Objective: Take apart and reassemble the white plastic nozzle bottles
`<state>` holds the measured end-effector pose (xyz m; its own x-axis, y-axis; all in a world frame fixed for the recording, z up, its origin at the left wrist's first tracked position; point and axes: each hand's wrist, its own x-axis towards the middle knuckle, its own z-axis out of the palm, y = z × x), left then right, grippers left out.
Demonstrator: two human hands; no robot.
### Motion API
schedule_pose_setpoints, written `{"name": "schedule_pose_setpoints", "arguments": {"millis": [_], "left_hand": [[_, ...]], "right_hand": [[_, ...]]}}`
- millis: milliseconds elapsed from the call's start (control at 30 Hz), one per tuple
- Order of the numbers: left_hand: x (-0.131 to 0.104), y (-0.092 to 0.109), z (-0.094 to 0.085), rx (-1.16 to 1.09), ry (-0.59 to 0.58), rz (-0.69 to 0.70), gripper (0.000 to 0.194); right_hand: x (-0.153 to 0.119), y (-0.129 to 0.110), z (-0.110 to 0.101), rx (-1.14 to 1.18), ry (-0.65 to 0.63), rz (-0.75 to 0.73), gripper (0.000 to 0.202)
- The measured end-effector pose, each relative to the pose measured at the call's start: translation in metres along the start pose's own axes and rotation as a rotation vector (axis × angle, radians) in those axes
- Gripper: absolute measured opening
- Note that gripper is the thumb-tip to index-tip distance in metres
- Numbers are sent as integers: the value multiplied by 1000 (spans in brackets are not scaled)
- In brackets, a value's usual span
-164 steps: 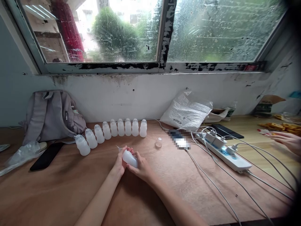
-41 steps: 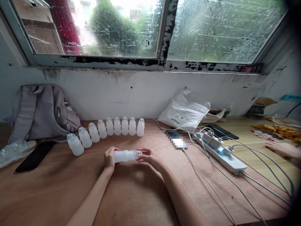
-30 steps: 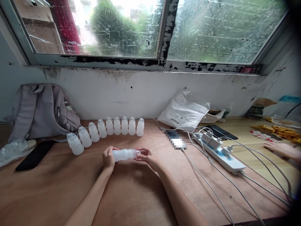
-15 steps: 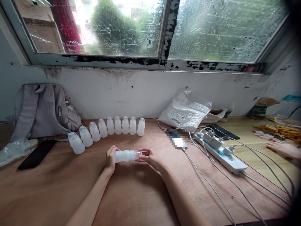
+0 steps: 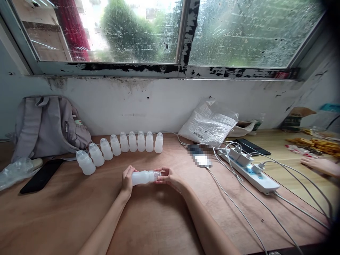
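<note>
A frosted white baby bottle (image 5: 142, 177) lies sideways between my hands, above the brown tabletop (image 5: 148, 219). Its base end is gripped by my left hand (image 5: 128, 179), fingers wrapped round it. At the other end, my right hand (image 5: 168, 176) has its fingers closed on the clear cap (image 5: 154, 175). Behind them a curved row of similar bottles stands upright, from the nearest bottle (image 5: 86, 163) on the left to the last bottle (image 5: 158, 142) on the right.
On the left are a grey backpack (image 5: 45, 124), a black phone (image 5: 41, 175) and a clear plastic bag (image 5: 16, 173). To the right lie a silver pouch (image 5: 209, 122), a white power strip (image 5: 252, 173) with cables, and a blurred-out device (image 5: 200, 157). Another person's hand (image 5: 320, 165) rests far right.
The bottle has shifted slightly to the right with my left hand, and its cap end now sits deeper in my right fingers. The row of bottles stands as before.
</note>
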<state>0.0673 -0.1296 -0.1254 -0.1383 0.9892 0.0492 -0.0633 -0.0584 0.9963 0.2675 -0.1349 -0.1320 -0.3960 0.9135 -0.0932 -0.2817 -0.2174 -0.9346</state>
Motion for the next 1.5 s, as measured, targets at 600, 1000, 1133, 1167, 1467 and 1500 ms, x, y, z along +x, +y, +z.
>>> {"name": "schedule_pose_setpoints", "arguments": {"millis": [600, 1000, 1133, 1167, 1467, 1500], "left_hand": [[-6, -1, 8, -54, 35, -3, 25], [-3, -1, 8, -50, -23, -8, 23], [-1, 1, 5, -37, -57, -30, 23], [-1, 2, 5, -34, -63, -34, 22], [-2, 8, 6, -194, -133, -161, 30], [-2, 8, 6, -240, -171, -174, 34]], "right_hand": [[-1, -4, 6, 83, 10, -96, 40], [-2, -7, 9, 58, -3, -123, 35], [-2, -8, 11, 50, 24, -130, 34], [-2, -9, 12, 51, 27, -133, 34], [5, -5, 16, 115, 155, -194, 33], [5, -5, 15, 131, 190, -210, 33]]}}
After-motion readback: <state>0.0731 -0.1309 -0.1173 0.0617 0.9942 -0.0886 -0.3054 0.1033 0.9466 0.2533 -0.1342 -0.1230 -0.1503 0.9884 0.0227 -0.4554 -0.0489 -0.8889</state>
